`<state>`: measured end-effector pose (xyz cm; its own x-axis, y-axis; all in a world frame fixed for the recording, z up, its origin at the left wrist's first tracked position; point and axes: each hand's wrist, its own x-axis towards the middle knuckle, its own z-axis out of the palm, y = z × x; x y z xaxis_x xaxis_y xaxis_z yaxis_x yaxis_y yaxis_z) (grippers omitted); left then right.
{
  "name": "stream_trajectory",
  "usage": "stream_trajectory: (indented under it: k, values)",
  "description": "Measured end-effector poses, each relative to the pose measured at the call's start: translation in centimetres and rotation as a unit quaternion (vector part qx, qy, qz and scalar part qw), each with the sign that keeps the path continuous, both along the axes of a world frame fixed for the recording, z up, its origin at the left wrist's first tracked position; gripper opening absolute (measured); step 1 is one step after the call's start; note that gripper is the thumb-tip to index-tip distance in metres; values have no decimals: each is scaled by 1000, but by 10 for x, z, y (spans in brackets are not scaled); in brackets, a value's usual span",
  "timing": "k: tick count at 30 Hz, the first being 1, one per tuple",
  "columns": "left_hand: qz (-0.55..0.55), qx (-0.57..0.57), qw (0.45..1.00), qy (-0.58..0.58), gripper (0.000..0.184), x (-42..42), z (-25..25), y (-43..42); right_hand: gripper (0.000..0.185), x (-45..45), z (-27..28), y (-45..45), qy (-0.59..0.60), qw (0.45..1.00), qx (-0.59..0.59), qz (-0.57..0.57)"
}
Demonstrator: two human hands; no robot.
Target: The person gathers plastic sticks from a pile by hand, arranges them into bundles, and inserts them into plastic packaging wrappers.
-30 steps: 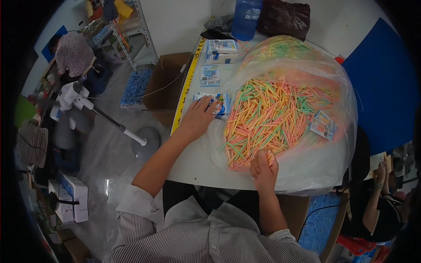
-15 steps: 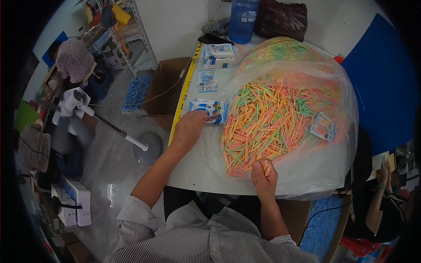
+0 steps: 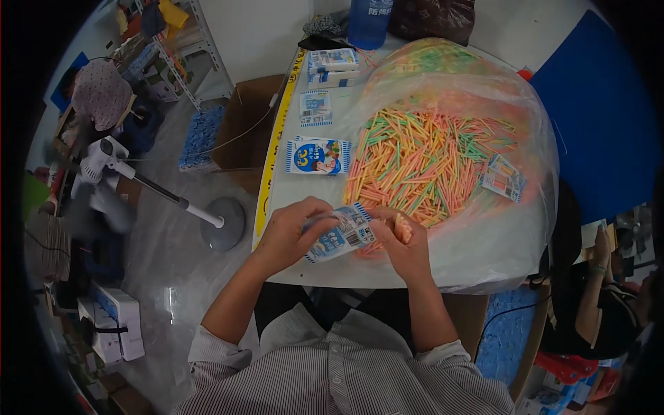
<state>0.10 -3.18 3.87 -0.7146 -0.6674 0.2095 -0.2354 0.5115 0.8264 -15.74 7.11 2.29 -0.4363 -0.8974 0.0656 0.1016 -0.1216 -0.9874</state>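
My left hand (image 3: 292,232) grips a small blue-and-white packet (image 3: 339,233) by its left part, in front of my body over the table's near edge. Closed around several pastel sticks, my right hand (image 3: 404,249) has its thumb and finger at the packet's right end. Just beyond lies a large clear plastic bag (image 3: 498,256), open, with a heap of pink, yellow and green sticks (image 3: 415,166). One packet (image 3: 503,178) rests on the heap's right side. Left of the bag, printed packets (image 3: 318,156) lie on the table.
Another packet (image 3: 316,108) and a packet stack (image 3: 332,67) lie farther back, near a blue bottle (image 3: 369,24) and a dark bag (image 3: 434,19). A cardboard box (image 3: 250,111) and a fan (image 3: 104,162) stand left. A co-worker's arm (image 3: 593,297) shows at right.
My left hand has lifted a packet off the pile and brought it toward my body. My right hand, still holding sticks, has moved up and left to meet it. The view has shifted slightly.
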Motion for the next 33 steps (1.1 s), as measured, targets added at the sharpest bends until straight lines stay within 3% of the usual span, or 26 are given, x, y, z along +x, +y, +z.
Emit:
stream_trajectory:
  k: [1,3,7,9,10,11,12,14,15,17,24,26,30,31,33]
  values:
    - [-1,2,1000,0,20,1,-3,2,8,3,-3,-2,10,1000,-4,3]
    - [66,-173,981,60,30,1,-10,4,6,6,-3,-2,22,1000,-9,8]
    - [164,-274,942,108,42,5,-7,26,14,12,-4,-2,-7,1000,20,-11]
    - [126,-70,980,138,46,-2,-4,47,18,16,-7,-4,6,999,37,3]
    - [133,-70,979,139,46,-5,-6,50,18,20,-6,-4,136,990,-31,-12]
    - [148,1,976,161,45,-8,-12,53,19,22,-6,-5,261,960,-100,-26]
    - [161,72,967,184,43,-11,-17,55,19,24,-7,-7,262,960,-101,-19]
    - [182,126,952,213,39,-14,-26,58,23,28,-12,-11,413,889,-191,-59]
    - [196,179,934,240,35,-14,-29,59,23,30,-12,-9,413,889,-191,-56]
    - [209,196,926,246,29,-14,-29,61,24,33,-12,-4,487,857,-165,-29]
    - [221,188,931,220,10,-1,-24,54,22,40,-18,-6,481,849,-212,-48]
    - [224,133,940,221,12,1,-26,55,22,47,-16,-9,352,907,-217,-81]
    - [244,9,944,222,20,-2,-33,57,22,45,-13,-4,368,909,-182,-72]
    - [240,4,944,227,20,-3,-33,56,21,46,-11,-3,394,901,-171,-58]
    - [258,126,922,261,29,-6,-33,56,20,47,-11,-1,421,891,-163,-47]
